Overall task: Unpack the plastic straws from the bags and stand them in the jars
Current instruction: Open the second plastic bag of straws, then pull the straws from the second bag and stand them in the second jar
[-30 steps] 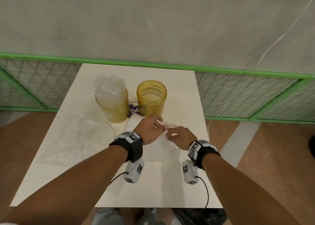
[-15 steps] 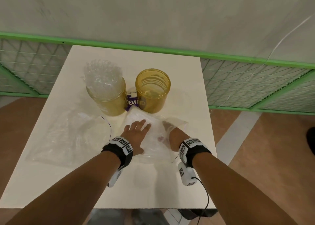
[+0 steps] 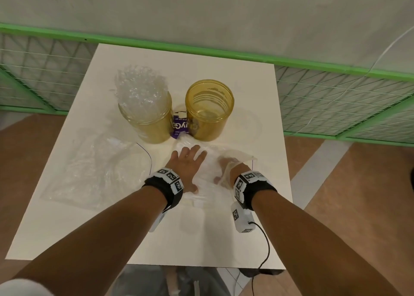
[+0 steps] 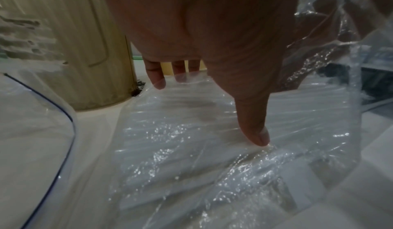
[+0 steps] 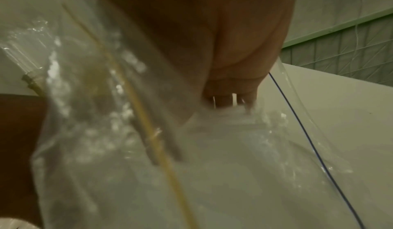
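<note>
Two amber jars stand at mid-table. The left jar (image 3: 145, 118) is full of clear straws (image 3: 140, 87); the right jar (image 3: 209, 109) is empty. A clear bag of straws (image 3: 207, 183) lies flat in front of them. My left hand (image 3: 188, 163) presses flat on the bag, fingers spread and straight, thumb tip (image 4: 260, 138) on the plastic (image 4: 191, 157). My right hand (image 3: 226, 168) is inside the bag's open right end, seen through the film. In the right wrist view my palm (image 5: 223, 47) fills the top and the fingertips (image 5: 225, 100) dip among straws; their curl is hidden.
An empty crumpled clear bag (image 3: 96, 170) lies on the left of the white table (image 3: 190, 239). A purple label (image 3: 179, 125) sits between the jars. A green mesh fence (image 3: 336, 107) runs behind the table. The table's right edge is close to my right wrist.
A second ago both hands pinched the bag's mouth. Since then my left hand has flattened onto the bag and my right hand has slid inside it. Little differs from half a second ago.
</note>
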`<state>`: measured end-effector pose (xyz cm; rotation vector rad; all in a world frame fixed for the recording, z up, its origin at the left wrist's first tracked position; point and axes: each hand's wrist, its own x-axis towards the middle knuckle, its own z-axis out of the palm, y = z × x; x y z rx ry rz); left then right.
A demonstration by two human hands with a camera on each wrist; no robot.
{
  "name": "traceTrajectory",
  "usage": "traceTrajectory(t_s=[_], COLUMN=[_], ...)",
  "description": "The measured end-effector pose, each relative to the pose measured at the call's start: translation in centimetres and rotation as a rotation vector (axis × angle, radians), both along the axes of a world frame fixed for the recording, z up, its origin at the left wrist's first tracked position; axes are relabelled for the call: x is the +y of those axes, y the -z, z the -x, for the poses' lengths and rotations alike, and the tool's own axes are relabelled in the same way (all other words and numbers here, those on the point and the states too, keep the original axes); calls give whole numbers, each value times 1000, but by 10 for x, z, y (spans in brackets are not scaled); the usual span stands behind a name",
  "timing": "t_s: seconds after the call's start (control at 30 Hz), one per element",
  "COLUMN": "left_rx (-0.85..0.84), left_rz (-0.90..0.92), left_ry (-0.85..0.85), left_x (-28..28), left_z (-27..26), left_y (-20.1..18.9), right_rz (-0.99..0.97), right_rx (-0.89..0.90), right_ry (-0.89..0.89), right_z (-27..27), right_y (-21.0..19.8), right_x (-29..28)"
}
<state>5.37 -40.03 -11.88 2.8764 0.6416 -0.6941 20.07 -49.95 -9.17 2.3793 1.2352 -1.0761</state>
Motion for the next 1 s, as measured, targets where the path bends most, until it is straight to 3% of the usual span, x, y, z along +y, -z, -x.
traceTrajectory(t_s=[0.1, 0.3, 0.43, 1.0], left_rx=[12, 59, 80, 89], left_rz=[-14, -34, -54, 1], left_ry=[-16, -32, -51, -215], left_x=[-4, -4, -8, -11], left_z=[1, 1, 1, 12], left_y=[1, -3, -3, -4], right_rz=[108, -48, -56, -108], right_rx=[-10, -92, -204, -259], right_ry=[-8, -31, -148, -59], right_z=[-3, -4, -4, -41], right_y=[-4, -7, -8, -29], right_x=[-1, -18, -33, -84])
